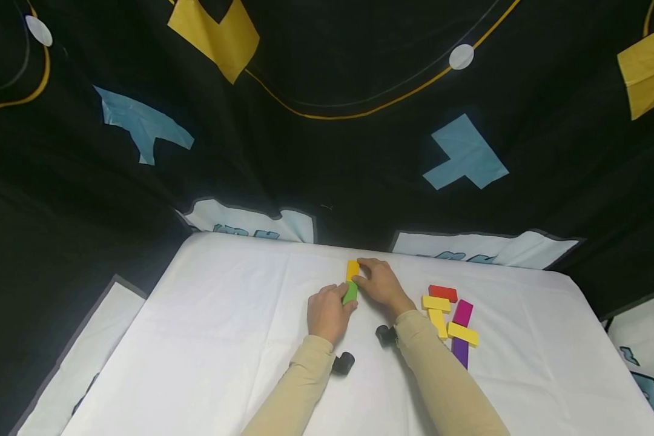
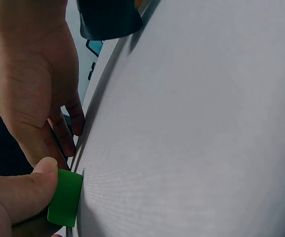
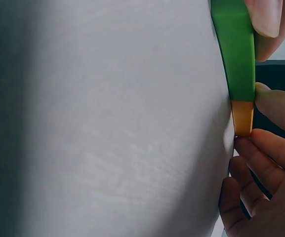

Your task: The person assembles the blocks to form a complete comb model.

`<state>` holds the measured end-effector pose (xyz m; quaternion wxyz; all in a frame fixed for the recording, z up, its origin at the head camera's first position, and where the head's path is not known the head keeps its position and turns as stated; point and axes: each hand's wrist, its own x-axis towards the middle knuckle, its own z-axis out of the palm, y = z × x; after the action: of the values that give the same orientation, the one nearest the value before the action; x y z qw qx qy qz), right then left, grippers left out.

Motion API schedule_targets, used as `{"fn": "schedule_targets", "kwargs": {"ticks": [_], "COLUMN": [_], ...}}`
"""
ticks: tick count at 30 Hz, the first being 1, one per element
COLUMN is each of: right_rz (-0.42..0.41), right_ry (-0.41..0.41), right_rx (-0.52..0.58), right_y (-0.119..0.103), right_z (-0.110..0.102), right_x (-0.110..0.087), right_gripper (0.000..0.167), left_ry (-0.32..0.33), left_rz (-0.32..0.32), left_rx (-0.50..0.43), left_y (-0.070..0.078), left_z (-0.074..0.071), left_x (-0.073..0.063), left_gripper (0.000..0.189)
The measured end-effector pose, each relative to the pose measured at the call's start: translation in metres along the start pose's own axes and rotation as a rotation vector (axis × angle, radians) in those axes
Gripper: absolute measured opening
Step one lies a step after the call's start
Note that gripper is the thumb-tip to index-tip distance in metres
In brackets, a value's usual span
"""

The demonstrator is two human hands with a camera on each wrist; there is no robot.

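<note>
A white-covered table (image 1: 212,339) spreads beneath the work, with a cluster of coloured blocks (image 1: 463,334) to the right. The right hand (image 1: 383,283) pinches an orange block (image 1: 352,269), thumb at its near end, fingertips at its far end. The left hand (image 1: 327,312) grips a green block (image 1: 350,293) between thumb and forefinger, end-to-end against the orange one.

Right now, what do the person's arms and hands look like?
The left sleeve and right sleeve are beige, long and a bit wrinkled. The left hand and right hand wear no gloves. A small, rounded black piece sticks out near each sleeve's end.
</note>
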<state>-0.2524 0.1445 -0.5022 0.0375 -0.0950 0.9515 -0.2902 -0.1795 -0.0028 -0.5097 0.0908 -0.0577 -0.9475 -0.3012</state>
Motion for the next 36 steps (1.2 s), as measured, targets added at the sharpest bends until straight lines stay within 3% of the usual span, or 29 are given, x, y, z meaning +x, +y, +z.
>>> {"fn": "schedule_targets", "kwargs": {"ticks": [5,13,19,24,29,36], "right_rz": [0.012,0.052,0.079,0.121,0.096,-0.017], "right_ry": [-0.011,-0.04,-0.025,0.001,0.051,0.121], "right_rx": [-0.004,0.09,0.119,0.123,0.088,0.024], "right_y": [-0.002,-0.001,0.003,0.011,0.02,0.035], "right_z": [-0.001,-0.012,-0.041,-0.064,-0.077,-0.082], "right_x": [-0.001,-0.009,-0.032,-0.057,-0.085,-0.124], "right_gripper": [0.057,0.065,0.064,0.065,0.061,0.054], "left_ry": [-0.004,-0.028,-0.108,-0.155,-0.207,-0.337], "left_rz": [-0.004,0.011,0.016,0.035,0.115,0.252], "left_rx": [0.005,-0.049,-0.118,-0.091,-0.05,0.032], "left_y": [0.0,-0.003,-0.013,-0.021,-0.027,-0.028], "left_z": [-0.001,-0.008,-0.017,-0.024,-0.027,-0.028], "left_x": [0.001,0.003,0.011,0.024,0.04,0.058], "left_gripper": [0.049,0.049,0.049,0.049,0.049,0.053]}}
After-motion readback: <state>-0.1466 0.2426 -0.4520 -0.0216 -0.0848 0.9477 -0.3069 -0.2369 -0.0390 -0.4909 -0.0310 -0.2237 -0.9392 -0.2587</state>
